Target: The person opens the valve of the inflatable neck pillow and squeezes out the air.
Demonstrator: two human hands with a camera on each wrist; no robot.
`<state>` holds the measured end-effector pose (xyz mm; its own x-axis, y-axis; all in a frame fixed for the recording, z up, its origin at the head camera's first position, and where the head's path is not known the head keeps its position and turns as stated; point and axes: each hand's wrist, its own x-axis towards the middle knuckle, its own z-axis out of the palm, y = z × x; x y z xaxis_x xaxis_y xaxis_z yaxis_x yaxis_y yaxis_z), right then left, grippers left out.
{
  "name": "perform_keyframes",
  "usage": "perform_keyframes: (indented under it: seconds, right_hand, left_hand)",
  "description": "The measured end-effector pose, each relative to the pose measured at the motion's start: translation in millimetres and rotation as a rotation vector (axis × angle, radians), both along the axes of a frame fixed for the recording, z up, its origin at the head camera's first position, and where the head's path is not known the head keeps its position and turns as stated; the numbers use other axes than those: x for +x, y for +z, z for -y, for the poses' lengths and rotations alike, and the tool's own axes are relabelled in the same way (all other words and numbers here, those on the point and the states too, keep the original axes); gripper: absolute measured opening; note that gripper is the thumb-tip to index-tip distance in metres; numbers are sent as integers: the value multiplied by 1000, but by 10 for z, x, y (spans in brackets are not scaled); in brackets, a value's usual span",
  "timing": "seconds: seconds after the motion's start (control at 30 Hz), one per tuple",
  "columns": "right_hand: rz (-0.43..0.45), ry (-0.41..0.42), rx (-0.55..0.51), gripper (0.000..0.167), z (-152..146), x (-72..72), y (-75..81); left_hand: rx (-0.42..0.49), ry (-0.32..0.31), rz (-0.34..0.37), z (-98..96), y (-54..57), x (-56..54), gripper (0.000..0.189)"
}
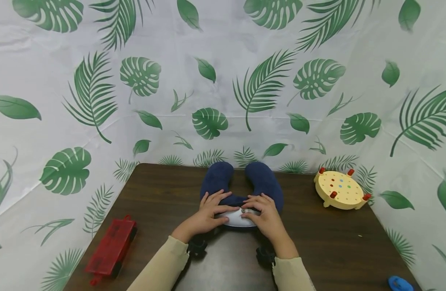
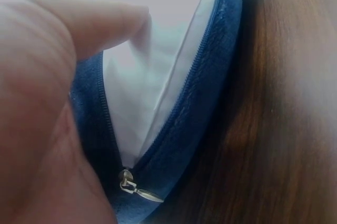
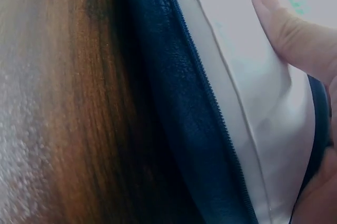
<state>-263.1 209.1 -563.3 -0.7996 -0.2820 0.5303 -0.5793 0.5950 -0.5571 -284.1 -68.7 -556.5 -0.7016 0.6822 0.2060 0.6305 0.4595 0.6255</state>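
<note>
A navy U-shaped neck pillow (image 1: 264, 184) lies on the table, both arms pointing to the far side. Its zipper gapes along the near curve, baring a white inner cushion (image 1: 237, 219). My left hand (image 1: 207, 211) rests over the left part of that curve, fingers spread across cover and white lining, thumb pressing the white. On the other side my right hand (image 1: 265, 211) lies likewise, its thumb (image 3: 287, 32) against the white cushion. Between the hands shows a small round fitting (image 1: 243, 210). The metal zipper pull (image 2: 142, 191) sits at the opening's left end.
A red toy wagon-like piece (image 1: 111, 246) with dark wheels lies at the table's left. Far right stands a round yellow pegged toy (image 1: 339, 190) with red pegs. A blue object (image 1: 399, 283) is at the near right corner. Leaf-patterned cloth (image 1: 223, 93) hangs behind the table.
</note>
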Motion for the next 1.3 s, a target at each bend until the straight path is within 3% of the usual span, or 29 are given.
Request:
perform_keyframes:
  seconds: [0.8, 1.07, 1.3]
  right_hand:
    - [-21, 1, -22, 24, -41, -51, -48]
    - [61, 59, -38, 31, -87, -38, -55]
    - [45, 15, -30, 28, -56, -63, -96]
  left_hand:
    - [-12, 1, 20, 10, -44, -40, 45]
    - [5, -6, 25, 7, -36, -24, 45]
    - [4, -6, 33, 17, -61, -37, 45]
